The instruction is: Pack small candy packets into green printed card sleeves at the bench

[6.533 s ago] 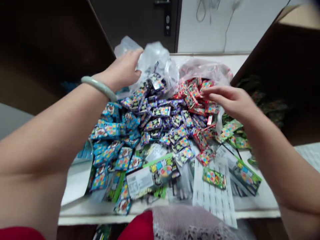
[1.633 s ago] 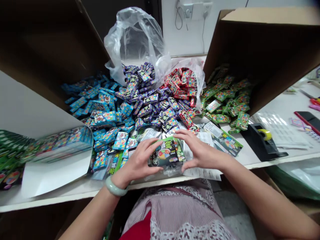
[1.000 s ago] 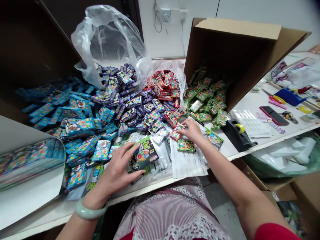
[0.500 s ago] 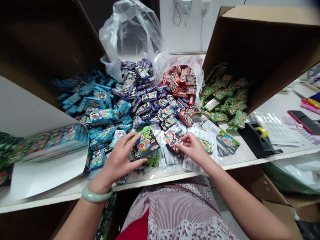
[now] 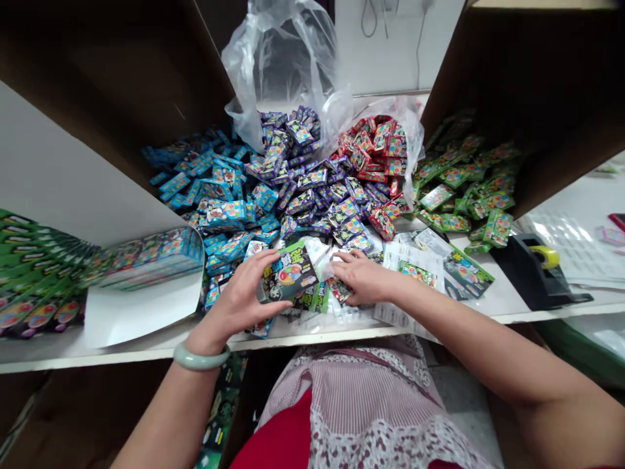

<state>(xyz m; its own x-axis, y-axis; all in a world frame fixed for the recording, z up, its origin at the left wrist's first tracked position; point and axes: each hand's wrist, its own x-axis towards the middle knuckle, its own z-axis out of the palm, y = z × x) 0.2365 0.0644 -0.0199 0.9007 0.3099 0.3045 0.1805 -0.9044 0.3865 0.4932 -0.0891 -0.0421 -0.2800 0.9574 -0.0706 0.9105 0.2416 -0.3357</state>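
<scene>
My left hand (image 5: 241, 293), with a pale green bangle on its wrist, grips the left edge of a black-and-green printed packet (image 5: 289, 277) between thumb and fingers. Close to the packet's right side, my right hand (image 5: 364, 279) bends palm down over a small red packet (image 5: 338, 290), its fingers closed and mostly covering it. Clear plastic (image 5: 318, 255) shows between the two hands. Beneath the black-and-green packet lies another green printed piece (image 5: 312, 298). Small blue packets (image 5: 227, 212), purple packets (image 5: 312, 179) and red packets (image 5: 371, 146) are heaped behind my hands.
Green packets (image 5: 456, 176) spill from a cardboard box (image 5: 551, 85) at right. A black tape dispenser (image 5: 525, 277) stands near the front edge. At left, stacked packets (image 5: 146, 260) rest on a white sheet (image 5: 131, 319). A clear plastic bag (image 5: 244, 71) rises at the back.
My right hand has moved in beside the black-and-green packet and turned palm down, covering most of the red packet. My left hand keeps its grip. The whole view has shifted left.
</scene>
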